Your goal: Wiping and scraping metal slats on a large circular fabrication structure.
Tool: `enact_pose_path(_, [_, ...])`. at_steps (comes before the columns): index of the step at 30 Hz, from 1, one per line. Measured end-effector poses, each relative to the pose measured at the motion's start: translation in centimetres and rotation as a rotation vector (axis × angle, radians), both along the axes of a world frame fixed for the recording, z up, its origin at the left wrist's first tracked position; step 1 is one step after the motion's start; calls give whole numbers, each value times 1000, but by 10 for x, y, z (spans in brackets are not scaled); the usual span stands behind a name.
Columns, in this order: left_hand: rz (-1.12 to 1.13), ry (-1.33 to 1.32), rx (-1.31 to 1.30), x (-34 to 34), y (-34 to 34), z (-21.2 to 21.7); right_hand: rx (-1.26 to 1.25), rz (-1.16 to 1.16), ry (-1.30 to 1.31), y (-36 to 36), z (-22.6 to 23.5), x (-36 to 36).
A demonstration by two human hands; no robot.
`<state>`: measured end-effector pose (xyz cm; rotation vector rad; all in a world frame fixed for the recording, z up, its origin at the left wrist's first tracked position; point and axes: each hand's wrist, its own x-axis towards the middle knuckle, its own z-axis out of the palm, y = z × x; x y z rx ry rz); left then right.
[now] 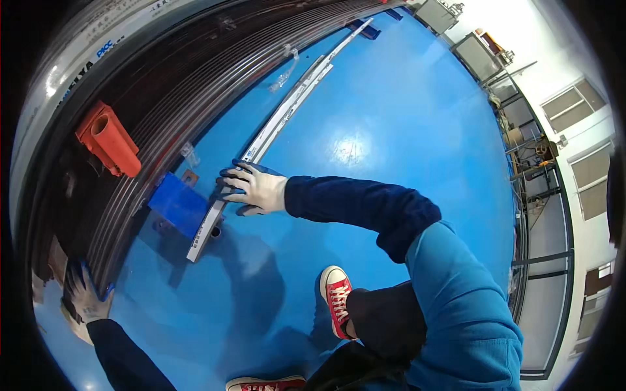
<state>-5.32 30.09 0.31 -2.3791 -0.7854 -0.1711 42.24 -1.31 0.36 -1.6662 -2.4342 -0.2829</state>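
My right hand [259, 189], in a white glove with dark blue on the fingers, is closed over a long, narrow white bar [287, 107]. The bar runs from beside a blue block up toward the far side, and its near end [203, 241] sticks out past my fingers. At the lower left my left hand [89, 298], gloved the same way, reaches to the near end of a stack of long dark tubes [189, 124]. Its fingers are stretched and apart against the tube ends; no held thing shows in it.
An orange-red plastic piece [109, 139] with a round hole lies on the tubes. The blue block [178, 204] stands under the white bar, with another blue support [365, 29] at the far end. Clear plastic scraps [285, 68] lie nearby. Black-framed racks [554, 260] line the right wall.
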Motion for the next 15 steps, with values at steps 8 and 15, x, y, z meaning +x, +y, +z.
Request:
enact_pose_path(8, [246,114,-221,-43,44,-44,2,7,-84,72,-43,21])
enact_pose_path(15, [268,24,-208,-23,45,-29,50,-126,-4,111,-55,25])
